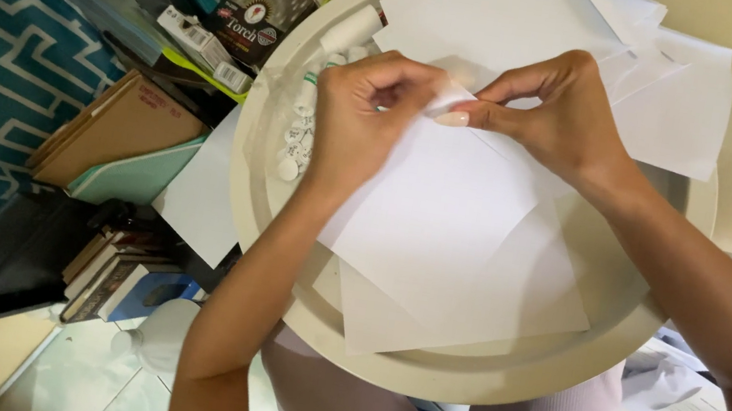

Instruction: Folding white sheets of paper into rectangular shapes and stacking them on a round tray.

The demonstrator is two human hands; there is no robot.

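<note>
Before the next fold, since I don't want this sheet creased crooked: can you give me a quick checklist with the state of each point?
1. Left hand pinching top edge of white sheet: ok.
2. Right hand pinching the same edge: ok.
3. Sheet lying on the round tray: ok.
4. Sheet free of loose papers beneath: not ok, they overlap.
5. Small white pieces off the sheet: ok.
6. Edges aligned: cannot tell.
</note>
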